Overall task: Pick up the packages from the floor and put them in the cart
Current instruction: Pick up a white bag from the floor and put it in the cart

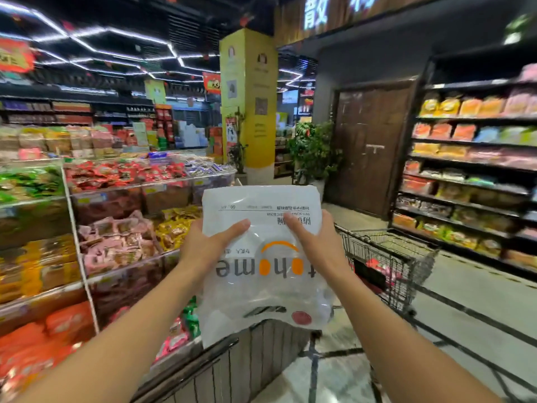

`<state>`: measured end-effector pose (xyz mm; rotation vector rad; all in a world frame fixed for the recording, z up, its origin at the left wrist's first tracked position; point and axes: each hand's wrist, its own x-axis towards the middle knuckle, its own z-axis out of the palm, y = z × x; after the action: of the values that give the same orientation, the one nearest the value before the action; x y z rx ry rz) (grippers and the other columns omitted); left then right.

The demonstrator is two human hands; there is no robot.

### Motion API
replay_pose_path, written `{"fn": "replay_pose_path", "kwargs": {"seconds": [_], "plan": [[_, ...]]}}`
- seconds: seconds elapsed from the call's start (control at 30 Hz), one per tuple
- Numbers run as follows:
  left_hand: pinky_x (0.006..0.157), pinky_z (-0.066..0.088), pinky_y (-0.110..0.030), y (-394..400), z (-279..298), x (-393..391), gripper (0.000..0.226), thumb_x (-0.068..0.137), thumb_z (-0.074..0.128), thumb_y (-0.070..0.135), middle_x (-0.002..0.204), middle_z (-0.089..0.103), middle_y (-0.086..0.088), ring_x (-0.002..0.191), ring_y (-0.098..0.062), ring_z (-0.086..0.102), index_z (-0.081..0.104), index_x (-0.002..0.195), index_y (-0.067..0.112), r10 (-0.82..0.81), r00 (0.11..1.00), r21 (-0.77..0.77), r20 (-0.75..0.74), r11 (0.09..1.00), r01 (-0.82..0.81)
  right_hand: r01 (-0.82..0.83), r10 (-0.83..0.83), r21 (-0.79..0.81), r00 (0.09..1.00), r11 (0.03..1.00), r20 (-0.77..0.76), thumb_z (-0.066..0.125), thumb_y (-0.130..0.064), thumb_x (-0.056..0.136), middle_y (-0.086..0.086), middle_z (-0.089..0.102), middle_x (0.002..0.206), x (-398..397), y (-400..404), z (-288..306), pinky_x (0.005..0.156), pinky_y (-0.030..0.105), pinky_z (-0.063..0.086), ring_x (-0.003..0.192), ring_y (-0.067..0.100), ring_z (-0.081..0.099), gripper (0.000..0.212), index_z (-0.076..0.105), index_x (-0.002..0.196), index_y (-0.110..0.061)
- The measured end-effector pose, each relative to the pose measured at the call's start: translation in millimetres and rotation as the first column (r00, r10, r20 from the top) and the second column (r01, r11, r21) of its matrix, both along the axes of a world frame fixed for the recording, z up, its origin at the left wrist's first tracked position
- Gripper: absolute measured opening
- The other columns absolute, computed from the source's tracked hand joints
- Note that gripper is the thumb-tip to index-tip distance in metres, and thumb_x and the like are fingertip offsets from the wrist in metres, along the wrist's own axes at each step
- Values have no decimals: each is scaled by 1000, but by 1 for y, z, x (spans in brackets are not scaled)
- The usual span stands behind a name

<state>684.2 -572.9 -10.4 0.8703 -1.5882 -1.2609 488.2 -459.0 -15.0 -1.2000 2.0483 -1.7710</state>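
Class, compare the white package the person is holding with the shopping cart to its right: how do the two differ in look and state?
The package is soft white plastic with upside-down orange and grey lettering; the cart is rigid dark wire mesh. The package is held up in the air by the left hand and right hand; the cart stands on the floor. Shared: both sit in the store aisle.

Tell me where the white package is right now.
In the head view, the white package is centre frame, held up between the left hand and right hand, with the cart just right of it.
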Motion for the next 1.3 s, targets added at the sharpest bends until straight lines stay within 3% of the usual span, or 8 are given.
{"fn": "replay_pose_path", "kwargs": {"seconds": [0.17,0.27,0.4,0.57,0.67,0.8,0.97,1.3], "plan": [[73,60,-31,32,-4,-128,40,75,94,39,91,81,9,88,-15,78,78,108,23,-75,997,-6,25,997,76,102,-102,0,994,995,28,70,-85,73,-14,74,110,-114,53,-6,90,48,60,100,12,73,69,59,124,-38],[82,60,-36,52,-11,-206,37,75,92,48,93,82,11,92,-14,78,77,104,30,-130,989,-40,67,990,133,136,-136,-6,990,991,43,73,-70,85,-15,72,110,-184,87,-11,86,41,60,98,9,71,47,58,117,-40],[69,51,-18,86,-21,-305,37,77,86,59,82,76,26,77,10,71,73,103,36,-178,972,-113,151,974,196,228,-228,17,974,974,1,67,-80,82,-14,76,111,-278,123,-28,79,36,60,98,8,74,64,64,128,-35],[78,62,-39,111,-42,-417,83,59,79,87,103,79,10,90,-11,76,66,124,36,-239,942,-123,236,954,273,325,-326,26,945,945,29,69,-66,90,-19,73,111,-368,172,-44,87,33,56,99,4,70,44,62,126,-40],[76,59,-37,120,-48,-476,81,61,81,82,100,77,8,87,-13,74,65,121,30,-240,923,-103,302,954,282,374,-376,43,925,927,55,71,-58,93,-31,70,97,-416,188,-55,74,15,51,88,-9,67,21,60,107,-48],[85,62,-46,114,-59,-559,103,47,73,98,107,76,6,95,-20,74,62,125,32,-259,886,-110,384,940,323,444,-445,42,882,895,155,72,-65,88,-24,66,106,-484,191,-77,89,33,56,96,1,66,49,53,127,-41],[89,61,-46,91,-75,-669,103,45,71,98,108,76,8,97,-20,73,63,123,32,-299,877,-97,377,929,358,516,-523,86,840,852,141,70,-67,87,-23,63,104,-584,174,-90,74,23,51,97,7,68,66,51,139,-30],[71,53,-32,31,-81,-871,98,51,70,97,106,76,9,93,-12,71,66,123,30,-374,862,-54,343,908,416,574,-599,200,794,794,104,68,-80,76,-10,70,113,-780,115,-78,94,45,60,101,19,71,85,51,140,-28]]}}
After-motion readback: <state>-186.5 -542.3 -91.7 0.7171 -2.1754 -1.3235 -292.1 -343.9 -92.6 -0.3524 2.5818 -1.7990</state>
